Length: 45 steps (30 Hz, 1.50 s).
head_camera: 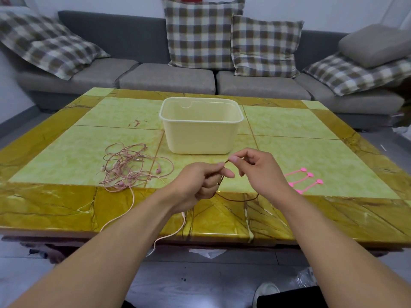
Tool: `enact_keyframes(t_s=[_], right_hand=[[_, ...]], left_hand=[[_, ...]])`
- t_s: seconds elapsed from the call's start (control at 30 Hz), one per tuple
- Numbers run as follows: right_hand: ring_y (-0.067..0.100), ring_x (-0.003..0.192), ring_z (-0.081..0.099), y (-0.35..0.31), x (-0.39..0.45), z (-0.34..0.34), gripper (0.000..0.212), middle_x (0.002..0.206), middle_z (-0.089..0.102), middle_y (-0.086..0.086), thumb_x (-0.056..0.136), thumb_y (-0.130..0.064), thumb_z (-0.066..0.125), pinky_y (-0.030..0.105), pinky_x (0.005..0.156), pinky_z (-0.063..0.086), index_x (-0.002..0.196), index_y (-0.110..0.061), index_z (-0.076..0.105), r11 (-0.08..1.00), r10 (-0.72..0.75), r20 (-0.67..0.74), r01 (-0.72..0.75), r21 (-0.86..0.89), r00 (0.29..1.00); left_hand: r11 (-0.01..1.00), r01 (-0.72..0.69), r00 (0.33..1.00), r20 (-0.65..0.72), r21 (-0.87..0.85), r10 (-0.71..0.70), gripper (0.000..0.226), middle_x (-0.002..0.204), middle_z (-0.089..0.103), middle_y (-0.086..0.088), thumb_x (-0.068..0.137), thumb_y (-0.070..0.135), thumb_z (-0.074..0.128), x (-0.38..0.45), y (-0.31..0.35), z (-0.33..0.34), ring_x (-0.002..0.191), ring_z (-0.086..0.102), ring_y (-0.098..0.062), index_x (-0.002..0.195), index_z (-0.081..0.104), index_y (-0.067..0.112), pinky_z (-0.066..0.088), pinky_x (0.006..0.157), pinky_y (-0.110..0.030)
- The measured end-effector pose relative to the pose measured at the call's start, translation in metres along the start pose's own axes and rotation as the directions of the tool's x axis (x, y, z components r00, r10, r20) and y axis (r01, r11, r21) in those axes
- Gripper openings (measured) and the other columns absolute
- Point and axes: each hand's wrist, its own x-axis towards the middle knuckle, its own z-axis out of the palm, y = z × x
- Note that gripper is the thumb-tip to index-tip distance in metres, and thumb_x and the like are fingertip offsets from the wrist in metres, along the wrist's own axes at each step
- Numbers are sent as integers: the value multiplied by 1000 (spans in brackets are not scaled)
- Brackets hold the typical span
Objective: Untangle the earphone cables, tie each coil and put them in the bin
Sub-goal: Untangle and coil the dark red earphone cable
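You have a big shiny table (pixel 66 210) in front of you — light green squares in the middle, a yellow-brown stone edge all round. A pale cream plastic bin (pixel 200 134) with rounded corners sits near the middle. To its left lies a messy heap of thin pink earphone cables (pixel 131 167), and one pink strand runs off the near edge. On the right side lie several bright pink rubber ties (pixel 304 178) with round ends — side by side.
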Motion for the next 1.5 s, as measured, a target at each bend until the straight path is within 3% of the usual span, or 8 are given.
enact_keyframes(t_s=[0.23, 0.5, 0.63, 0.73, 0.97, 1.13, 1.3, 1.5], right_hand=[[1, 47, 42, 6, 2, 9, 14, 57, 59, -9, 95, -34, 69, 14, 47, 31, 85, -30, 76, 998, 60, -30, -60, -13, 998], [-1, 49, 48, 6, 3, 8, 16, 65, 62, -5, 99, -33, 64, 18, 52, 34, 89, -29, 76, 995, 95, -187, -95, 10, 978], [5, 50, 47, 7, -3, 13, 23, 63, 64, -6, 97, -36, 65, 24, 51, 35, 77, -37, 75, 981, 142, 56, -133, -144, 988], [1, 40, 42, 4, -7, 20, 19, 62, 64, -3, 97, -37, 65, 18, 46, 33, 82, -40, 75, 954, 158, 269, -77, -290, 950], [6, 49, 47, -15, -18, 8, 21, 62, 63, -7, 98, -46, 59, 31, 56, 40, 87, -34, 73, 905, 20, 323, 121, -409, 946], [3, 53, 49, -15, -13, -1, 22, 68, 66, -6, 99, -46, 56, 30, 57, 41, 82, -34, 64, 932, -51, 249, 136, -336, 967], [4, 58, 52, -4, -3, 1, 19, 64, 65, -9, 96, -39, 65, 27, 58, 40, 80, -30, 69, 984, -71, 100, 87, -154, 992], [6, 53, 44, 1, -1, 16, 22, 59, 60, -9, 100, -32, 63, 22, 54, 34, 80, -32, 72, 999, -23, 100, 27, -38, 995]], left_hand=[[946, 63, 997, 53, -319, -49, 36, 44, 18, 9, 105, 28, 43, 3, 9, 5, 39, 9, -9, 73, 55, 16, 6, 42, -24], [967, 9, 1000, 8, -256, -7, 40, 54, 31, 3, 108, 17, 35, 4, 2, 5, 42, 30, -7, 125, 63, -5, 24, 42, -18], [914, -80, 997, -23, -399, 77, 36, 83, 72, -7, 108, 6, 33, 0, 10, 7, 65, 68, -14, 134, 51, -13, 52, 55, -17], [870, -207, 978, -131, -447, 165, 31, 125, 68, -24, 107, -5, 27, 5, 7, 1, 108, 71, -30, 134, 39, -14, 58, 91, -29], [961, -179, 943, -243, 209, 228, 52, 139, 61, -11, 103, -9, 32, 11, -9, -17, 124, 62, -19, 148, 38, 17, 49, 106, -29], [867, -22, 988, -125, 497, 96, 49, 56, 54, 3, 102, 8, 31, -1, -3, -10, 55, 40, -15, 88, 75, 23, 35, 56, -24], [991, 24, 999, 41, 129, -29, 49, 55, 20, 1, 106, 28, 31, 0, 5, -6, 48, 14, -13, 89, 71, 4, 14, 46, -26], [924, -49, 996, 49, -379, 73, 34, 55, 38, 2, 105, 15, 37, 2, 15, 0, 42, 32, -8, 109, 68, 1, 32, 43, -20]])
